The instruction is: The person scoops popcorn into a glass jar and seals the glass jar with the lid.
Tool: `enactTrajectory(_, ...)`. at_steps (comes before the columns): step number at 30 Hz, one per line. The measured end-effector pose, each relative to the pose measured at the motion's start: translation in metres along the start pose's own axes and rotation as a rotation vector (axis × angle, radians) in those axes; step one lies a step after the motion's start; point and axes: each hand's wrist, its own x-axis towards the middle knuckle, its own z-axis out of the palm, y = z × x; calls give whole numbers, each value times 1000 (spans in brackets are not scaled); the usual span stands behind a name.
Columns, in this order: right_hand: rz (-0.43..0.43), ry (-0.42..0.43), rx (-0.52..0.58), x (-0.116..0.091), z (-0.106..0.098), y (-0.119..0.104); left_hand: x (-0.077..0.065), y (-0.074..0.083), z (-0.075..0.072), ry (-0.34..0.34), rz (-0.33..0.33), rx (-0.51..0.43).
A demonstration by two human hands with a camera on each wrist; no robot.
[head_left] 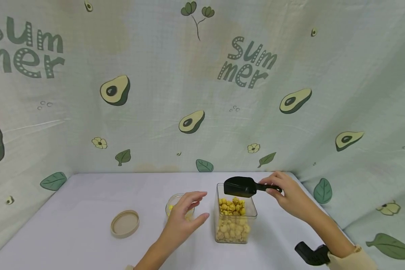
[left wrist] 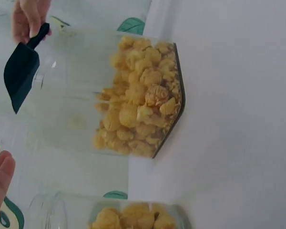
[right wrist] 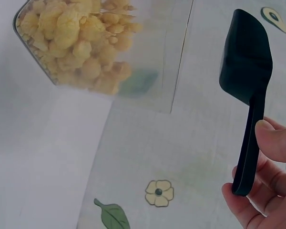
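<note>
A black scoop [head_left: 240, 186] is held level over the mouth of a clear square container [head_left: 253, 215]. My right hand [head_left: 285, 193] pinches its handle between thumb and fingers, which the right wrist view shows closely. Caramel-coloured popcorn [left wrist: 138, 95] fills the container's lower part. Whether the scoop carries anything cannot be told. My left hand [head_left: 185, 217] is raised between the container and a round clear jar [head_left: 170, 197], thumb and fingers spread apart, holding nothing. In the head view that hand partly covers the jar, which also has popcorn [left wrist: 133, 217] in it.
A round beige lid [head_left: 125, 224] lies on the white tabletop [head_left: 77, 225], left of the jar. Behind the table hangs a printed cloth [head_left: 148, 93] with avocados and leaves. A black device [head_left: 312, 254] sits by my right wrist.
</note>
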Motion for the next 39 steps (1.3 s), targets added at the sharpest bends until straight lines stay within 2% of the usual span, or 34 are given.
enactTrajectory(7, -6, 12, 1, -1, 1, 3, 2, -10, 25, -99, -157, -73)
enactTrajectory(16, 4, -8, -32, 0, -3, 6, 4, -22, 38, -107, -288, -111)
enactTrajectory(22, 26, -15, -47, 0, -5, 8, 3, -25, 41, -113, -322, -142)
enactTrajectory(29, 1, 6, -62, 1, -5, 8, 3, -26, 44, -101, -339, -176)
enactTrajectory(35, 19, -22, -66, 4, -8, 7, 3, -28, 45, -95, -362, -195)
enactTrajectory(39, -13, -15, -114, 8, -8, 5, 4, -27, 44, -91, -370, -199)
